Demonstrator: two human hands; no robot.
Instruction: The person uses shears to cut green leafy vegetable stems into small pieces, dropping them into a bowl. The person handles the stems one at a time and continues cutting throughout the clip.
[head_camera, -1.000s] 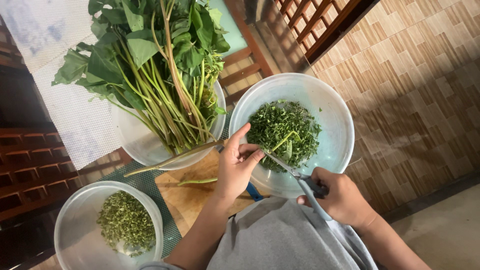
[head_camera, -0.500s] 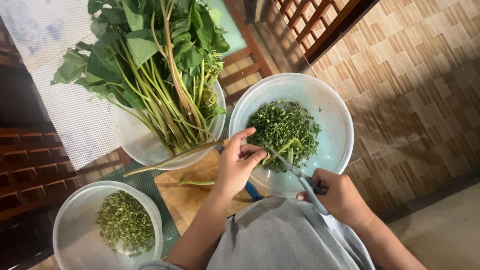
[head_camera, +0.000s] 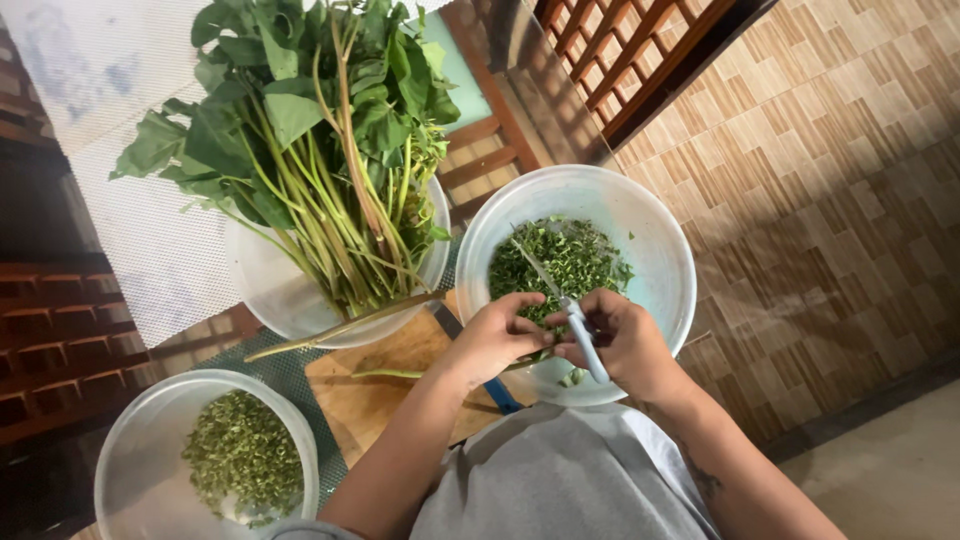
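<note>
Over the white bowl (head_camera: 668, 262) of chopped greens (head_camera: 560, 258), right hand (head_camera: 625, 345) fingers closed around scissors (head_camera: 560, 296), blades pointing away; left hand (head_camera: 492, 338) alongside, apparently pinching a green stem (head_camera: 395, 374) trailing leftward.

No packages, labels, signs or screens showed anywhere in view; nothing near, far, left or right on the tabletop bore a wrapper or a display.

Soft daylight lit the scene evenly. The tiled floor (head_camera: 830, 190) carried a slanting shadow band, the left edge lay dim, and the hands (head_camera: 560, 345) were slightly motion-blurred while the greens (head_camera: 320, 140) stayed sharp.
</note>
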